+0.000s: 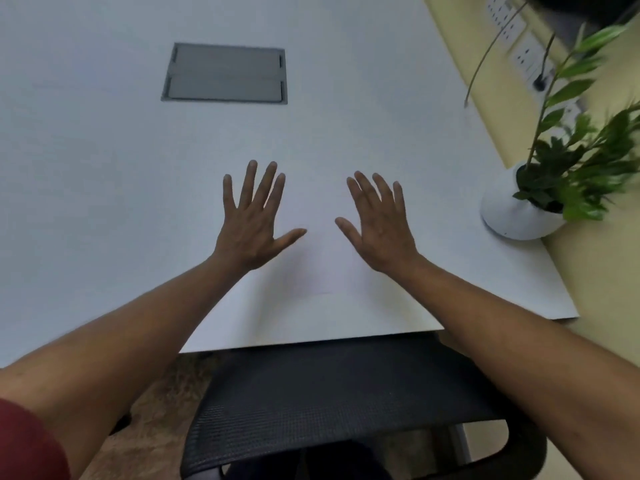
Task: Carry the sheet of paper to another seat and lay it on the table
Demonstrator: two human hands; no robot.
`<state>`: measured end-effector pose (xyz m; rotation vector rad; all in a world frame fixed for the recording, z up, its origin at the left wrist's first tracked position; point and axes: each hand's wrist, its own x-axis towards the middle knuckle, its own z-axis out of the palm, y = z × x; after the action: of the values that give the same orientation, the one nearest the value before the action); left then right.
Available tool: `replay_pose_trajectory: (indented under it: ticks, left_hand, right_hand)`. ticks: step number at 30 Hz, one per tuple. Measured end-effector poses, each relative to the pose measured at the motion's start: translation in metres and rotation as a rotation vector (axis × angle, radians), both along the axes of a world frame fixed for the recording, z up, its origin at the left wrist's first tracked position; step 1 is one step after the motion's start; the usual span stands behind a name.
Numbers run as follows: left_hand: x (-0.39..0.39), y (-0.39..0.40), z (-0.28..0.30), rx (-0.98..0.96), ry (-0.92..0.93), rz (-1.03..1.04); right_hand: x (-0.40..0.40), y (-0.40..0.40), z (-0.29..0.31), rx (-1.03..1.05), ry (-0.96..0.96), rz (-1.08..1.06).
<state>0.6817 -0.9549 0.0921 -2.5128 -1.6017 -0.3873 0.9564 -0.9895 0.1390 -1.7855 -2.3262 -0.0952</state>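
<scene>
A white sheet of paper (320, 258) lies flat on the white table (104, 188), near its front edge; its outline is faint against the tabletop, with a lower edge barely visible. My left hand (252, 226) hovers over or rests at the sheet's left side, fingers spread, holding nothing. My right hand (381, 230) is at the sheet's right side, also spread flat with palm down. Whether the palms touch the paper I cannot tell.
A grey cable hatch (225, 73) is set into the table farther back. A white pot with a green plant (519, 213) stands at the right edge. A black mesh chair (346, 393) sits below the front edge. Wall sockets (519, 46) line the yellow wall.
</scene>
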Motion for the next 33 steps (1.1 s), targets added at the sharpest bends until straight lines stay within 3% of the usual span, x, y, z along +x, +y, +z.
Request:
replay_pose_trajectory:
  ticks: [10,19,24,33]
  left_hand:
    - [-0.029,-0.038,0.088,0.158,0.015,0.158]
    - [-0.084,-0.157,0.146,0.261,0.057,0.494]
    - [-0.153,-0.253,0.173,0.295,0.122,0.755]
    - [-0.282,-0.381,0.194,0.329,0.111,1.045]
  right_hand:
    - [-0.048,-0.005,0.076,0.149,0.042,0.079]
    - [-0.128,-0.043,0.125,0.201,0.120,0.399]
    - [-0.220,-0.092,0.153,0.219,0.168,0.634]
    - [-0.380,-0.182,0.174,0.204,0.157,0.857]
